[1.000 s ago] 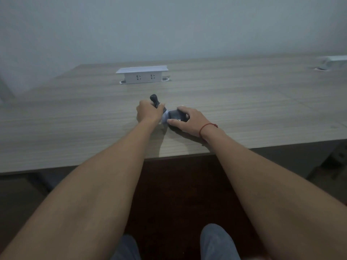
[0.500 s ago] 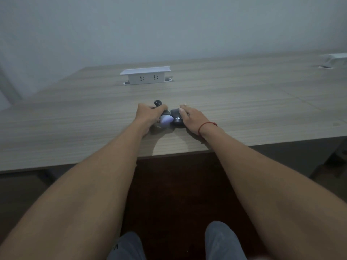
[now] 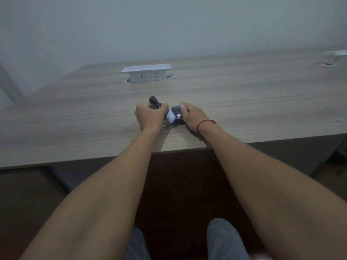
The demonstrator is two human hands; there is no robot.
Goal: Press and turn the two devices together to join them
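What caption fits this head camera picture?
Left hand grips a black-handled tool; right hand holds a dark object on the wooden table.

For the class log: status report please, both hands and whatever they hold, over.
Left hand grips black handle, white tip down. Right hand holds dark lettered object on table. Nothing between them.
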